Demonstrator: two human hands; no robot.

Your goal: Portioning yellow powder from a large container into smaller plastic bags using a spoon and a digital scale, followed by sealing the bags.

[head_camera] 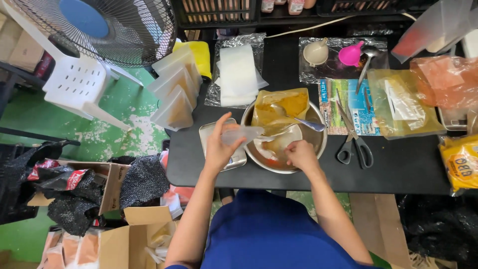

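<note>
Head view shows the left hand (219, 149) grasping a clear plastic pouch (242, 134) just left of the steel bowl (318, 142), while the right hand (301, 155) is clenched over the bowl's near rim, scissors (354, 144) lying right of the bowl.

The bowl (318, 149) is shiny metal, like the small tray (238, 159). The pouch (244, 134) is clear glossy plastic. The surface (398, 169) is smooth matt black. Scissors (354, 142) have steel blades and black plastic handles. The funnel (351, 54) is glossy pink plastic.
</note>
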